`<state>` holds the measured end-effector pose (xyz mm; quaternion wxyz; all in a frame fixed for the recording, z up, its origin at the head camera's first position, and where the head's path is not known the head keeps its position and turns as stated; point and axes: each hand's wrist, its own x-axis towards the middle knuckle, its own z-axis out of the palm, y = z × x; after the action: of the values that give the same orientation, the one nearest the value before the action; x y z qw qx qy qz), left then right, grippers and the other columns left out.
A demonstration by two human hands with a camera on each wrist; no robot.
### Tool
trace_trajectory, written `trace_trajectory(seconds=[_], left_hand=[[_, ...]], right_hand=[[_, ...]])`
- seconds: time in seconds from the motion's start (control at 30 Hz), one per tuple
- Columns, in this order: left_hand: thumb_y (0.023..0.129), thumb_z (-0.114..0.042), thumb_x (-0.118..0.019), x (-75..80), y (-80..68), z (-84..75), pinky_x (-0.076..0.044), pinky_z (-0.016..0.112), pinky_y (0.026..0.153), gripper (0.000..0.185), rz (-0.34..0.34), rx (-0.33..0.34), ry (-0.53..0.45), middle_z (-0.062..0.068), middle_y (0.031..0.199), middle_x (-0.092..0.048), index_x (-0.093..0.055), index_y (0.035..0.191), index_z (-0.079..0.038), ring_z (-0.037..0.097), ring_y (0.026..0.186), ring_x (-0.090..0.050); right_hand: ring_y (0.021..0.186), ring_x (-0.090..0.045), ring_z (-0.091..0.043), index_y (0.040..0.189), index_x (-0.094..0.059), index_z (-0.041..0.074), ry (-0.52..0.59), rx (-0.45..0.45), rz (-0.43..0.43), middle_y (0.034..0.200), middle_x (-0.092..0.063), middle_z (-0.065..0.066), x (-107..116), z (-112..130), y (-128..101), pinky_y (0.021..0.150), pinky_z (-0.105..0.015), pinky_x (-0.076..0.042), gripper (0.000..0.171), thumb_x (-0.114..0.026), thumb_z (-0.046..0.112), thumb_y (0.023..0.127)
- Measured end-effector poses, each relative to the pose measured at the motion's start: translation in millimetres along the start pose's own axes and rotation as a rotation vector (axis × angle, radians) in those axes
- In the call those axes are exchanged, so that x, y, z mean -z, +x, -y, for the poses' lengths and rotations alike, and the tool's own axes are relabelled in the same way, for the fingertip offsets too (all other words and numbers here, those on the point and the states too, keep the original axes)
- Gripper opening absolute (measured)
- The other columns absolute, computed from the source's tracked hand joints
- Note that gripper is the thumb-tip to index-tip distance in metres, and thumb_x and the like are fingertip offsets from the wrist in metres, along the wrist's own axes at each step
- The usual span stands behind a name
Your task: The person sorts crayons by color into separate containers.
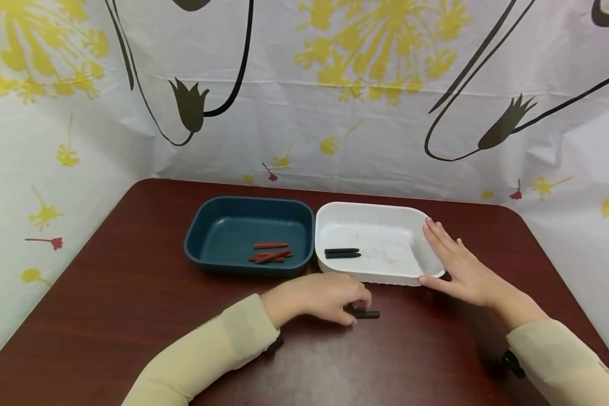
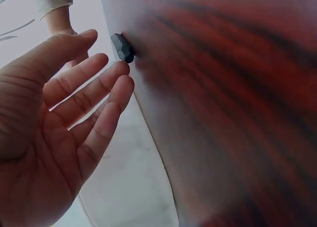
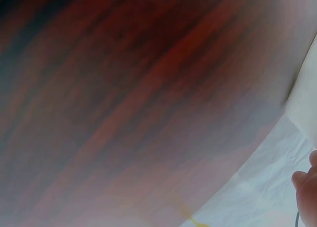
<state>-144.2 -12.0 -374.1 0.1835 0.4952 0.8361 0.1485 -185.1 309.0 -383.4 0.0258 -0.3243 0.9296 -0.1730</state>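
Note:
My left hand [image 1: 352, 307] reaches down to a black crayon [image 1: 369, 314] that lies on the dark red table [image 1: 132, 293] in front of the white tray [image 1: 375, 207]. In the left wrist view the hand's fingers [image 2: 99, 96] are fairly straight, with their tips right beside the crayon's end [image 2: 122, 47]; nothing is gripped. My right hand [image 1: 454, 265] lies flat with straight fingers against the white tray's right rim. Two black crayons [image 1: 342, 253] lie inside that tray at its left. The right wrist view is a blur of tabletop, with only the edge of the hand [image 3: 306, 187].
A dark blue tray [image 1: 248, 200] stands touching the white tray's left side and holds several red crayons [image 1: 271, 255]. A flower-printed white sheet [image 1: 335, 113] hangs behind and on both sides of the table. The table's corners are rounded.

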Motion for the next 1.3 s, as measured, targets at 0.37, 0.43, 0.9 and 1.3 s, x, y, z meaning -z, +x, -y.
trace_trajectory(seconds=[0.37, 0.43, 0.9, 1.3], left_hand=[[0.091, -0.023, -0.073, -0.4, 3.1, -1.4, -0.041, 0.011, 0.067, 0.03, 0.044, 0.051, 0.039, -0.009, 0.073, -0.057, -0.068, 0.12, -0.017, 0.001, 0.069, -0.052], [0.091, -0.022, -0.073, -0.5, 2.9, -1.1, -0.042, 0.01, 0.065, 0.031, 0.057, 0.059, 0.018, -0.009, 0.067, -0.056, -0.068, 0.12, -0.017, 0.001, 0.063, -0.052], [0.088, -0.02, -0.076, -1.4, 8.0, -1.8, -0.041, 0.01, 0.06, 0.015, 0.068, 0.061, -0.017, -0.009, 0.06, -0.052, -0.065, 0.097, -0.017, 0.0, 0.056, -0.048], [0.089, -0.012, -0.07, 0.9, 6.4, -2.6, -0.039, 0.01, 0.058, 0.013, 0.087, 0.043, -0.034, -0.008, 0.055, -0.046, -0.064, 0.1, -0.015, 0.001, 0.05, -0.043]], right_hand=[[0.156, 0.009, -0.015, 0.161, -0.006, 0.009, -0.006, -0.009, -0.001, 0.169, -0.003, -0.011, -1.0, -1.9, -0.1, 0.113, -0.074, -0.013, 0.102, -0.071, 0.041, 0.088], [0.156, 0.009, -0.015, 0.161, -0.006, 0.01, -0.001, -0.011, -0.002, 0.169, -0.003, -0.011, -1.3, -2.0, -0.3, 0.113, -0.074, -0.013, 0.102, -0.071, 0.041, 0.088], [0.156, 0.008, -0.014, 0.161, -0.004, 0.015, 0.008, -0.014, -0.02, 0.169, -0.004, -0.011, -1.3, 1.9, -4.0, 0.115, -0.073, -0.011, 0.102, -0.071, 0.039, 0.088], [0.155, 0.009, -0.013, 0.161, -0.007, 0.01, 0.003, -0.005, -0.024, 0.169, -0.004, -0.01, -2.5, 1.5, -2.8, 0.115, -0.073, -0.01, 0.102, -0.071, 0.04, 0.088]])
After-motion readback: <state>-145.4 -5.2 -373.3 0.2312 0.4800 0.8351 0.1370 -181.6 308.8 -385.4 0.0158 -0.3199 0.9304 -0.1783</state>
